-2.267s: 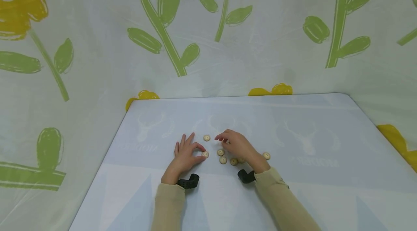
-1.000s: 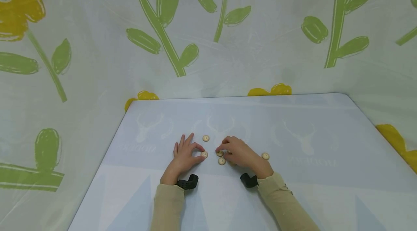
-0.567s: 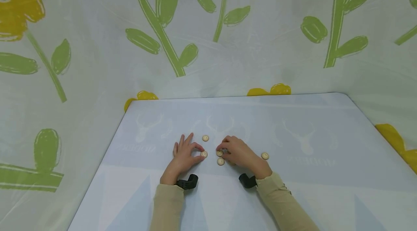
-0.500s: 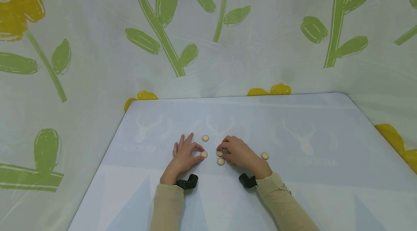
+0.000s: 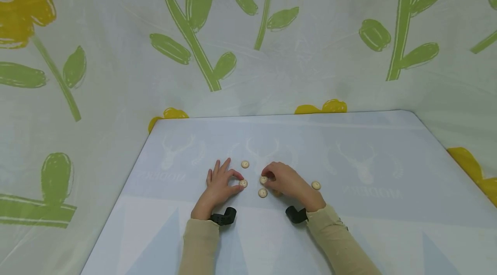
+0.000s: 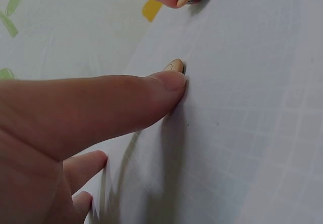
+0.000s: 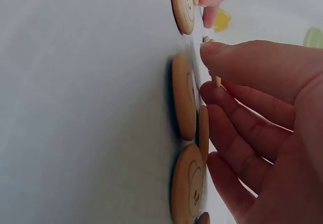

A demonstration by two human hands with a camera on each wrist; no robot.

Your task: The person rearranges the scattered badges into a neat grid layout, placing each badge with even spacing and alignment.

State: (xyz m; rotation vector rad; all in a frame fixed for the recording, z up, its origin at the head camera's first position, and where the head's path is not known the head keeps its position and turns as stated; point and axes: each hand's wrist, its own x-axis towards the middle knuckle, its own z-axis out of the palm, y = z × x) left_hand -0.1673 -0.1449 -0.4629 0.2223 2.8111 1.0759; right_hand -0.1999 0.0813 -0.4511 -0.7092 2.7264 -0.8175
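My left hand [image 5: 219, 185] pinches the edges of a small round wooden disc [image 5: 243, 183] between thumb and index finger, its other fingers spread out. In the left wrist view that disc [image 6: 174, 65] shows just beyond the thumb tip. To the right, my right hand [image 5: 286, 181] grips a similar disc [image 5: 263, 179] between thumb and fingertips; only a sliver of that disc [image 7: 217, 81] shows in the right wrist view. Just in front lies a loose disc [image 5: 262, 193]. Beneath the right hand another disc [image 5: 277, 193] is partly hidden. The nearest loose disc [image 7: 187, 186] carries a drawn animal face.
One disc [image 5: 245, 164] lies farther back, between the hands. Another disc [image 5: 316, 185] sits right of the right wrist. The pale printed tabletop [image 5: 349, 240] ends at a flowered cloth [image 5: 310, 68] behind and on both sides.
My right hand has come down from above the discs and taken one between thumb and fingers. In the last half second that disc shifted slightly away from me. The left hand stays put.
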